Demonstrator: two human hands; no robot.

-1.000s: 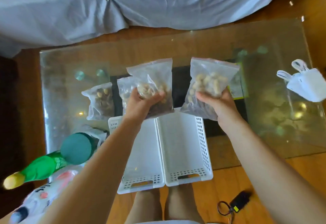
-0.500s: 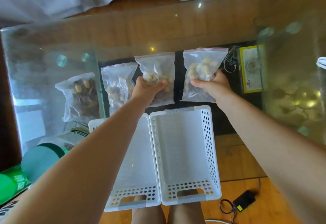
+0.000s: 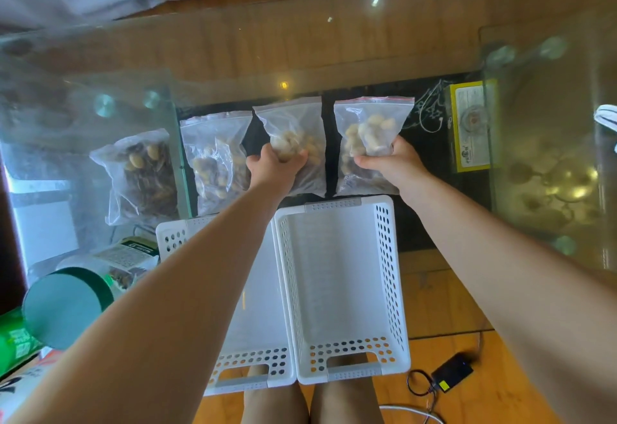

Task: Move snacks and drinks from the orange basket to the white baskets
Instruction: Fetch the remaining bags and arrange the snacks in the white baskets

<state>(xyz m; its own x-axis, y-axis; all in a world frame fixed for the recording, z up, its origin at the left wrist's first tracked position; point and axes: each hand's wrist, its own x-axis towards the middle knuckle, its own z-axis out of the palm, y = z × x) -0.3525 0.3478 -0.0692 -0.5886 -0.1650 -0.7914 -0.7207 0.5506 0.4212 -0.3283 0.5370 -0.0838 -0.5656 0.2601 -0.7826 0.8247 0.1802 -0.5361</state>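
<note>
Left hand (image 3: 275, 165) fingers (image 3: 297, 157) are closed on the middle of a clear nut bag (image 3: 293, 143); right hand (image 3: 389, 161) fingers (image 3: 367, 160) are clamped on a second nut bag (image 3: 369, 138), red zip strip at its top. Compared with a second ago, both bags have been carried forward and lowered: then they were held up above the far ends of the baskets, now they look laid on the glass table (image 3: 300, 56) just past the baskets' far edge, side by side, grips not yet let go. Actual contact with the glass cannot be confirmed. Two more nut bags are lined up to the left, one (image 3: 217, 160) just beside the left hand, one (image 3: 140, 173) further out. The row is thus being extended, four bags in all. The two white baskets (image 3: 340, 210) (image 3: 173, 240) sit side by side under the forearms; the right one is seen empty, the left is mostly hidden by the arm. A green-lidded can (image 3: 63, 303) and other packages are at lower left; the orange basket is not made out. Judged: snacks are being staged on the table, nothing is yet placed in a white basket, so the task is at an early stage; release of both bags is likely next.
</note>
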